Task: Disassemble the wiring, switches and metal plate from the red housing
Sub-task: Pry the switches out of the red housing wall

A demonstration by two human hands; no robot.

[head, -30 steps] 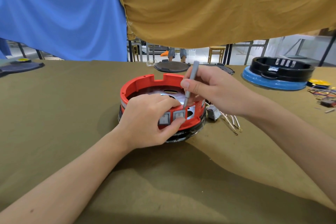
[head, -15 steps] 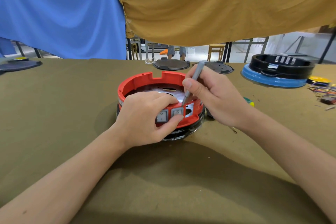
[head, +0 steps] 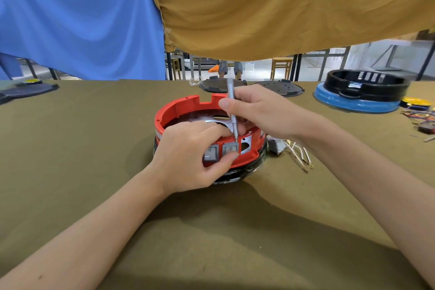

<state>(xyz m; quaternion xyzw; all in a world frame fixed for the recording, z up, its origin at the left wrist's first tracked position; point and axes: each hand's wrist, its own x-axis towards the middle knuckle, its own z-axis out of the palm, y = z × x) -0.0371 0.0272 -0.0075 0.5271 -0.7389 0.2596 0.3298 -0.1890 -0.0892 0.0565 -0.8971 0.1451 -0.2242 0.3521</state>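
A wide counter [head: 70, 148] covered in olive-brown cloth fills the view, with a blue cloth [head: 77, 16] and a mustard cloth [head: 294, 7] hanging behind it. Near the middle of the counter sits the round red housing [head: 179, 110], open side up, resting on a black ring base [head: 237, 175]. A shiny metal plate [head: 211, 120] lies inside it. The left hand [head: 188, 155] curls over the housing's near wall, fingers hooked inside the rim and thumb pressed against the outer face just under two grey rocker switches [head: 220, 152] set side by side in that wall. The right hand [head: 261, 113] grips a slim grey screwdriver [head: 231, 103] nearly upright, its tip touching the top edge of the right-hand switch. Just beside the housing on the right lie a small grey part with pale wires [head: 296, 150]. Farther right stands a black ring on a blue base [head: 353, 101], and at the right edge a tangle of coloured wires [head: 421, 116]. Two dark round lids [head: 282, 88] lie at the counter's far edge.
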